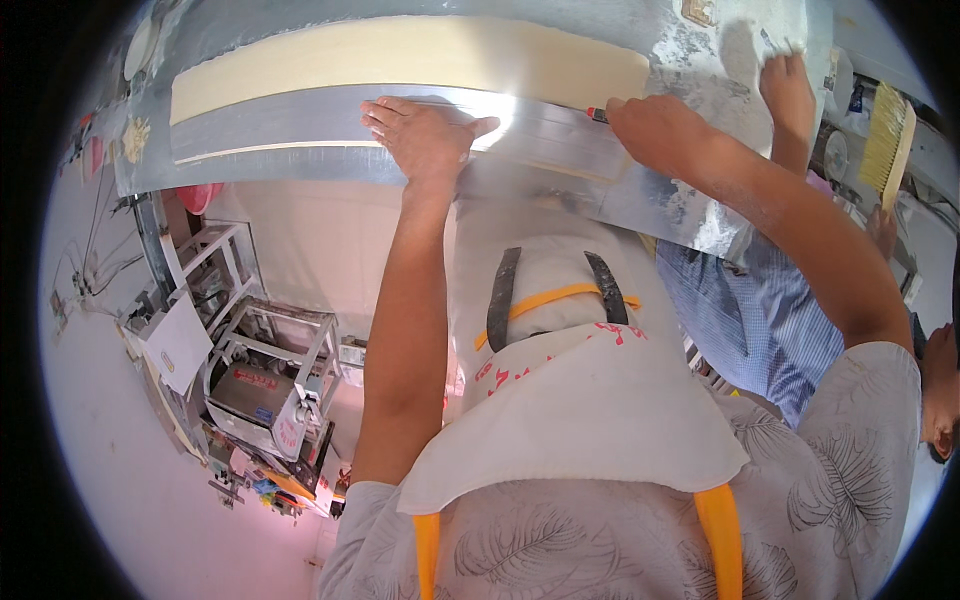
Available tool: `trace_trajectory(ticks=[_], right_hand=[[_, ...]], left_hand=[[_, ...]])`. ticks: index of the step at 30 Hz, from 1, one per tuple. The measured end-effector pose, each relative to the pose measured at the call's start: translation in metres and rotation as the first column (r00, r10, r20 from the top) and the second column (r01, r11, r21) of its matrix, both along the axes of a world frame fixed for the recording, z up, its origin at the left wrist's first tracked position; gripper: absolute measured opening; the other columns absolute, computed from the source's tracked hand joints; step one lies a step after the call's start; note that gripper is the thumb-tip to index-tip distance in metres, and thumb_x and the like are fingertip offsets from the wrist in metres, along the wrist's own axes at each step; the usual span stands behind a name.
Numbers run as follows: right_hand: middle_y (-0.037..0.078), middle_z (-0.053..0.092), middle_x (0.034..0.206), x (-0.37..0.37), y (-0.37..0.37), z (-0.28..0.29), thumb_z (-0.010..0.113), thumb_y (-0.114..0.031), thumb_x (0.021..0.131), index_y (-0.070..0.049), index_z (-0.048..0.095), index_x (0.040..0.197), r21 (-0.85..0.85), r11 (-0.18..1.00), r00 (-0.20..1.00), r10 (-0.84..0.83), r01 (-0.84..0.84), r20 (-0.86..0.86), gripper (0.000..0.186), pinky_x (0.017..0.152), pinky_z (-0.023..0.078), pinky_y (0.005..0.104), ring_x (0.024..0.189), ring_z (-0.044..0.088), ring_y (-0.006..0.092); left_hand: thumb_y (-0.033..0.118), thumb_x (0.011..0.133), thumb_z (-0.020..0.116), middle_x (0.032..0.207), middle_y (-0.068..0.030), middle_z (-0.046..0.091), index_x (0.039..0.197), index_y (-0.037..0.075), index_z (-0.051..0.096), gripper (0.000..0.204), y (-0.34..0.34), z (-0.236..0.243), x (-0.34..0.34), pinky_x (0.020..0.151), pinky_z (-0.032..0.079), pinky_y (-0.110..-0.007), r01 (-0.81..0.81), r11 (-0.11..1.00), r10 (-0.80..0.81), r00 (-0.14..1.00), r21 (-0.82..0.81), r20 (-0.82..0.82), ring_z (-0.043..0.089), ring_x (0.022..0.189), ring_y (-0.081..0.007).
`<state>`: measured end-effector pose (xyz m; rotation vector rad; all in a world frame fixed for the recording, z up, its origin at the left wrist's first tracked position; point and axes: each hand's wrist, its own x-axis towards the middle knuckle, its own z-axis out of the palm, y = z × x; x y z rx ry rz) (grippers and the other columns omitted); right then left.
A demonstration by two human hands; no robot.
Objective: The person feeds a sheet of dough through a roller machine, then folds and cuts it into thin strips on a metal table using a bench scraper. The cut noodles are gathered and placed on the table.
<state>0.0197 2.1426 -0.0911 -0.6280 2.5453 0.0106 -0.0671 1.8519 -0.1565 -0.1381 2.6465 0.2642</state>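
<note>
I see the pale sheet (400, 55) spanning the upper frame, a metal strip (290, 118) over it. My left hand (425, 138) lies on the strip, thumb spread; upper right, my right hand's (660, 135) fingers clamp a red-and-black tool (597, 114).

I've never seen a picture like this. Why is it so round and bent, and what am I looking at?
There's no robot here. A person wears a wide fisheye camera on their head, pointing down, so straight edges curve and their own arms come in from below. On the metal table lies a long, pale yellow sheet that looks like dough, with a flat metal strip over it. The left hand presses on the strip, fingers spread. The right hand holds a small red-and-black tool near the strip's right end. The hand at upper right belongs to someone else.
</note>
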Motion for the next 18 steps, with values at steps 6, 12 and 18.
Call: trace_trajectory(ticks=[6,12,18], right_hand=[[0.017,0.073,0.079,0.009,0.014,0.016,0.065,-0.006,0.092,0.000,0.058,0.101,0.056,0.996,0.990,-0.075,0.068,0.121,0.013,0.065,0.060,0.0459,0.073,0.076,0.0368],[0.020,0.071,0.077,0.025,0.035,0.017,0.063,-0.005,0.092,0.001,0.057,0.103,0.049,0.982,0.964,-0.191,0.185,0.186,0.013,0.067,0.059,0.0501,0.075,0.074,0.0408],[0.020,0.070,0.074,0.038,0.048,0.024,0.062,-0.005,0.093,0.000,0.057,0.101,0.049,0.967,0.945,-0.253,0.248,0.209,0.011,0.066,0.058,0.0511,0.073,0.073,0.0412]], left_hand=[[0.080,0.058,0.090,0.164,-0.0508,0.008,0.154,-0.029,0.006,0.168,-0.005,-0.010,0.000,0.131,0.015,-0.057,0.067,0.998,-0.068,0.994,-0.011,-0.090,0.007,0.158,-0.0600],[0.082,0.059,0.088,0.164,-0.0504,0.009,0.154,-0.029,0.005,0.168,-0.007,-0.015,-0.001,0.131,0.014,-0.056,0.088,0.994,-0.093,0.993,-0.062,-0.072,0.006,0.159,-0.0583],[0.075,0.059,0.093,0.167,-0.0459,0.006,0.157,-0.026,0.004,0.166,-0.004,-0.008,-0.003,0.133,0.011,-0.052,0.039,0.998,-0.040,0.999,-0.047,-0.015,0.004,0.161,-0.0541]])
